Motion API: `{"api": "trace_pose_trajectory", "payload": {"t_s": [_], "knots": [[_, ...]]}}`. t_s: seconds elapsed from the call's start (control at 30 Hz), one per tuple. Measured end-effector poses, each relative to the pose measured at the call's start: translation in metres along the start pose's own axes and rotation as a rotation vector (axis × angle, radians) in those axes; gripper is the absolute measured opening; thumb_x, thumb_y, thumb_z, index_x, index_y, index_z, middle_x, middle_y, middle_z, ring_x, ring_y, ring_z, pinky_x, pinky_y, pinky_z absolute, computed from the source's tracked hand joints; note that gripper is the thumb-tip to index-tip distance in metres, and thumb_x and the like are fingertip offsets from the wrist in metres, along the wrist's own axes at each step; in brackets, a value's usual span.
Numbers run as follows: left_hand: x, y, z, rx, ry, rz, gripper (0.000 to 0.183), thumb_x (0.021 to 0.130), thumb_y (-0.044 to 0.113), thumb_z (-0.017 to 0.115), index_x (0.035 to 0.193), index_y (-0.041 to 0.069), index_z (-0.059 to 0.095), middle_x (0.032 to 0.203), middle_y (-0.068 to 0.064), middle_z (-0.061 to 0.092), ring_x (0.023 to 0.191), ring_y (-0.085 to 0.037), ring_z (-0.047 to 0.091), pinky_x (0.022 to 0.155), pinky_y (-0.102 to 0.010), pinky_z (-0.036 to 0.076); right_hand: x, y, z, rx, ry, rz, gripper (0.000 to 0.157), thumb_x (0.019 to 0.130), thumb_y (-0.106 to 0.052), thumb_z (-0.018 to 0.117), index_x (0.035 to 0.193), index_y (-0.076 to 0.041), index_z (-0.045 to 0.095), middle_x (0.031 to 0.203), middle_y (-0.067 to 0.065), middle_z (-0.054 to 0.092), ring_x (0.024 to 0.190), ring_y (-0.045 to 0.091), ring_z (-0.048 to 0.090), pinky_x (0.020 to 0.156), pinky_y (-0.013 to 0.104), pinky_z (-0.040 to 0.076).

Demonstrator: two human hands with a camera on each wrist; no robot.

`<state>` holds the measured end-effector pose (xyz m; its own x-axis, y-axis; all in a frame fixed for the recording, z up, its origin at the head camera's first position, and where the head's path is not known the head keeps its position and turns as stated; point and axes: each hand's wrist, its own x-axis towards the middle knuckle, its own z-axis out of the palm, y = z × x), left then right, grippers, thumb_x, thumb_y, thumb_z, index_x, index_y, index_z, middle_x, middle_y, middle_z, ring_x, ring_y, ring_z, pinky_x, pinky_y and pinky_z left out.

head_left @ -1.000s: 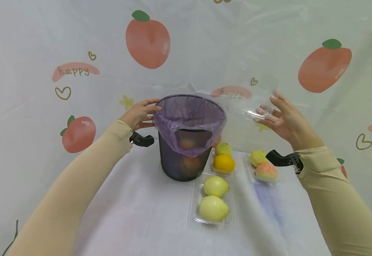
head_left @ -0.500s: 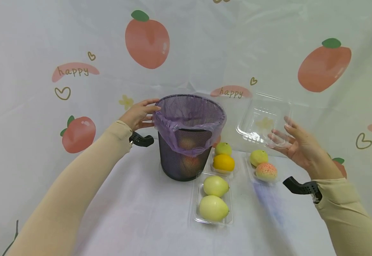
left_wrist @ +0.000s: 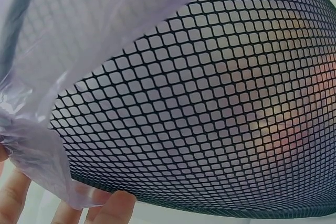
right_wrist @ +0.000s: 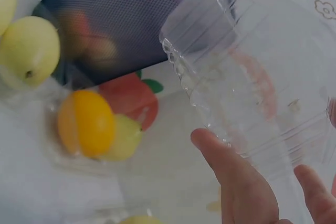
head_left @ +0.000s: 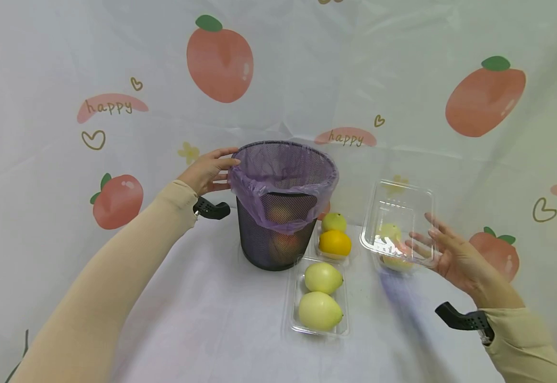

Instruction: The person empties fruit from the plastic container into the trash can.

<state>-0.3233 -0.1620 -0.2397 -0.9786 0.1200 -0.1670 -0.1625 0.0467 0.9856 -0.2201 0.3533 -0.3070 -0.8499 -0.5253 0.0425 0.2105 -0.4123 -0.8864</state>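
Note:
My left hand (head_left: 206, 171) touches the left side of the black mesh trash can (head_left: 254, 242) near its rim, fingers spread. A purple bag (head_left: 285, 208) lines the can and folds over its rim. In the left wrist view, fingertips (left_wrist: 118, 205) rest against bag and mesh. My right hand (head_left: 455, 258) holds a clear plastic container (head_left: 365, 242) between thumb and fingers, raised over the table's right side. Through it show a pale yellow-green fruit (head_left: 390, 232) and part of another fruit in a clear tray. Blurred reddish and yellow fruit (head_left: 283, 243) shows through the mesh.
In front of the can, a clear tray (head_left: 318, 334) holds two pale yellow-green fruits (head_left: 320, 311). Beside the can, another tray bears an orange-yellow fruit (head_left: 334, 243) and a yellow-green one (head_left: 334, 222). A printed cloth (head_left: 278, 69) hangs behind.
My right hand has moved down and to the right with the clear container, from beside the can's rim to in front of the right-hand fruit tray. My left hand stays at the can.

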Motion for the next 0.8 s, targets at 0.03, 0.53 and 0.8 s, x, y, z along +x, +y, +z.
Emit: {"api": "trace_pose_trajectory", "payload": {"t_s": [0.03, 0.53, 0.8], "knots": [[0.0, 0.0, 0.0, 0.0, -0.001, 0.0, 0.056, 0.099, 0.021, 0.054, 0.151, 0.028, 0.034, 0.136, -0.002, 0.043, 0.119, -0.024, 0.049, 0.103, -0.042, 0.043, -0.003, 0.004, -0.002, 0.003, -0.017, 0.003, 0.052, 0.106, -0.009, 0.028, 0.151, -0.037, 0.028, 0.124, 0.007, 0.063, 0.114, 0.025, 0.063, 0.09, 0.037, 0.054], [0.001, -0.001, 0.0, -0.006, 0.005, -0.005, 0.056, 0.099, 0.022, 0.056, 0.15, 0.028, 0.035, 0.136, -0.001, 0.045, 0.118, -0.023, 0.051, 0.102, -0.041, 0.044, -0.052, 0.057, -0.027, 0.071, -0.09, 0.217, 0.054, 0.108, -0.01, 0.017, 0.134, -0.04, 0.055, 0.129, 0.002, 0.062, 0.121, 0.025, 0.059, 0.1, 0.048, 0.046], [0.0, 0.0, -0.001, 0.002, 0.0, 0.002, 0.056, 0.099, 0.022, 0.056, 0.151, 0.028, 0.034, 0.145, -0.005, 0.04, 0.117, -0.023, 0.051, 0.103, -0.041, 0.044, -0.07, 0.072, -0.036, 0.078, -0.1, 0.299, 0.055, 0.108, -0.013, 0.015, 0.134, -0.042, 0.054, 0.132, -0.001, 0.06, 0.125, 0.021, 0.056, 0.104, 0.044, 0.042]]}}
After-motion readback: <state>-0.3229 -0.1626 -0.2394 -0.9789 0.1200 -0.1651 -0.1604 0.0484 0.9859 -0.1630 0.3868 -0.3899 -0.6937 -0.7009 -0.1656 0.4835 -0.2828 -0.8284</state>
